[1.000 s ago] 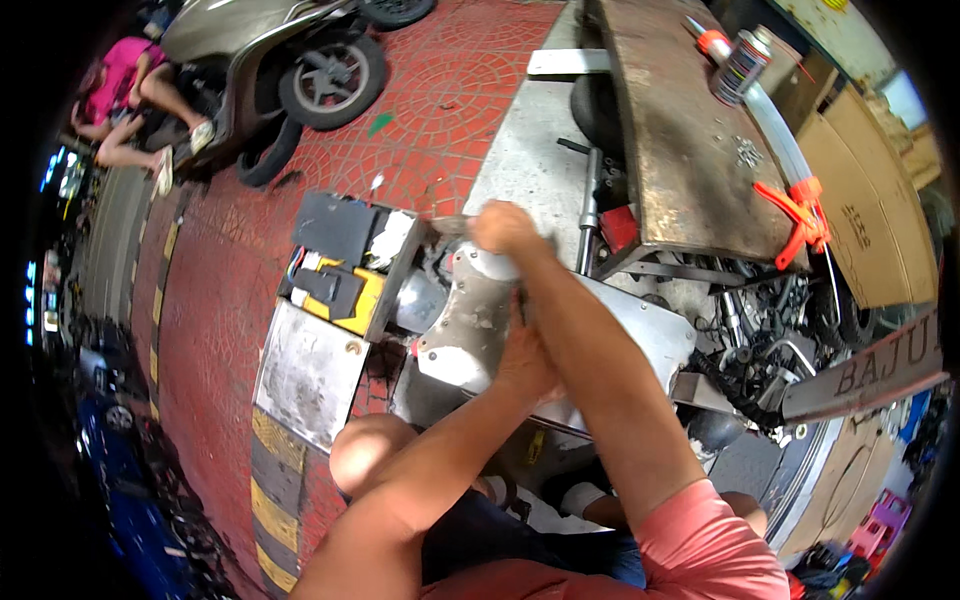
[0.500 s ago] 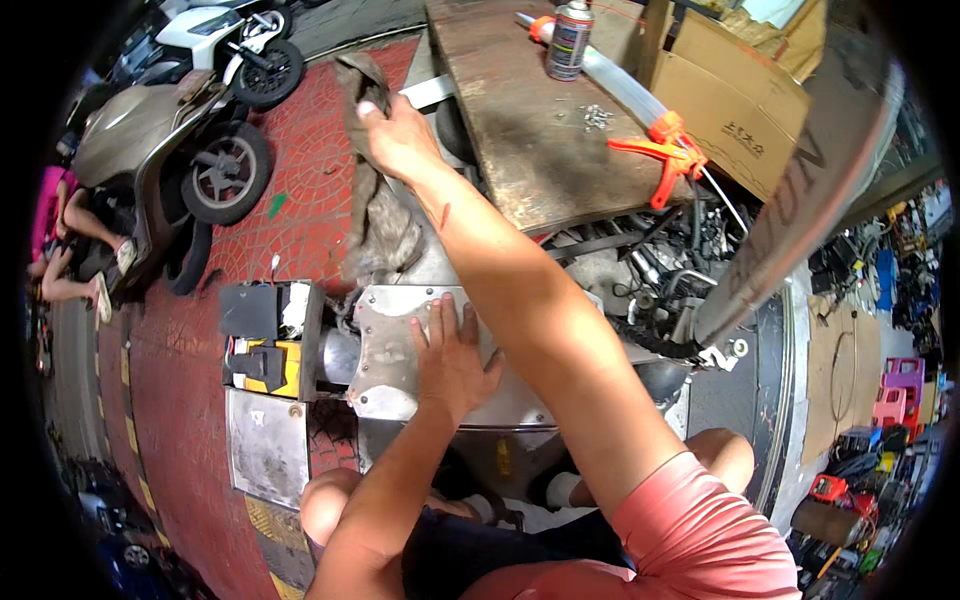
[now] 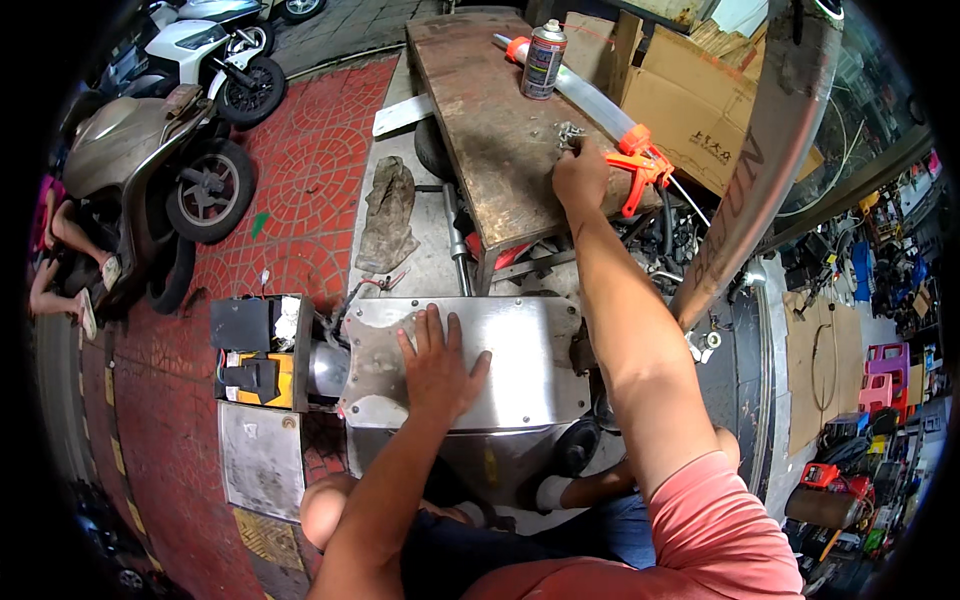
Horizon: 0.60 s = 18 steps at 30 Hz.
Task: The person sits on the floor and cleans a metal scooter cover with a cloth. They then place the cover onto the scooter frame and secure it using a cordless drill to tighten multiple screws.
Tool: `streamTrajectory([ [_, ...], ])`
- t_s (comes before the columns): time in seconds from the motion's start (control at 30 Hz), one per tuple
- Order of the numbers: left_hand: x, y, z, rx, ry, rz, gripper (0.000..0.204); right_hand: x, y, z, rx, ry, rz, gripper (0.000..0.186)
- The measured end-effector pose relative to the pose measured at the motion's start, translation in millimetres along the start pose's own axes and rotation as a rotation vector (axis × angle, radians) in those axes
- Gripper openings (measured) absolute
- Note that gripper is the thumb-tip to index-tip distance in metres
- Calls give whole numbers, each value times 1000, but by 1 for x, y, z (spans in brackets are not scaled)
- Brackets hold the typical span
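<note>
My left hand (image 3: pixel 440 370) lies flat, fingers spread, on a brushed metal cover plate (image 3: pixel 525 350) with small screws along its edge. The plate tops a metal housing in front of my knees. My right arm stretches to the wooden bench, where my right hand (image 3: pixel 583 178) has its fingertips drawn together at a small pile of screws (image 3: pixel 571 132). Whatever is between those fingers is hidden. Close beside that hand lies an orange-handled caulking gun (image 3: pixel 630 168) with a clear tube. A spray can (image 3: pixel 543 62) stands upright farther back on the bench (image 3: pixel 490 130).
A dirty rag (image 3: pixel 388 215) lies on the ground left of the bench. Left of the plate sits an open box with a black and yellow unit (image 3: pixel 262 375). A metal post (image 3: pixel 745 170) leans at the right, near a cardboard box (image 3: pixel 690 95). Parked scooters (image 3: pixel 130 150) stand at far left.
My right hand has let go of the rag, which now lies on the ground, and has swung right to the screws on the bench. My left hand stays flat on the plate.
</note>
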<state>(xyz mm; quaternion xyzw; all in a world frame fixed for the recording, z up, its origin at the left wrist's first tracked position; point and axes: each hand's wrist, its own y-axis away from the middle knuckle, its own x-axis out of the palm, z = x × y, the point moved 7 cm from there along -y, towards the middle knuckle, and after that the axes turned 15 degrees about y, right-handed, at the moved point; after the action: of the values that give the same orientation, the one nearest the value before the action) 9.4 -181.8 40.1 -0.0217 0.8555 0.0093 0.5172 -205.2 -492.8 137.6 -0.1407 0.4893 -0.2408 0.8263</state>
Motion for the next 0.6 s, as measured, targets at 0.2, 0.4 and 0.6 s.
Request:
streamTrajectory([
  [0.2, 0, 2, 4, -12, 17, 2, 86, 7, -3, 16, -53, 162, 99, 34],
  [0.4, 0, 1, 2, 12, -5, -18, 85, 18, -16, 11, -52, 307, 218, 38],
  [0.6, 2, -2, -5, 25, -49, -5, 86, 2, -17, 4, 103, 169, 119, 35],
])
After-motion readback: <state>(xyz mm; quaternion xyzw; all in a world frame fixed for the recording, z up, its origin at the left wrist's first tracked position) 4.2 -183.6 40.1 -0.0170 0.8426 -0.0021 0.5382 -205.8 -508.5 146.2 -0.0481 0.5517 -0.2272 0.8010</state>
